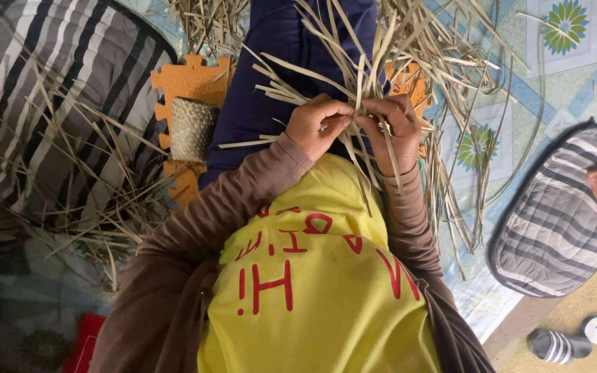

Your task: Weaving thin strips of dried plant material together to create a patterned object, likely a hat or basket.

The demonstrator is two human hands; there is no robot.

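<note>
Both hands are pinching the dry leaf strips (354, 83) right over the lap. Left hand (320, 124) is curling its fingers tight around a few strands; right hand (396, 121) is gripping the crossing point, fingers closed too. Hands are touching, equally near the weave. Strips are fanning up and away from the fingers, long axis running away from the body. Strips too many to count. One small woven basket (192, 128) is lying on the orange foam mat (182, 77) on the left-hand side. Two striped cushions, one (43, 76) at the floor's left edge, one (554, 228) at its right.
</note>
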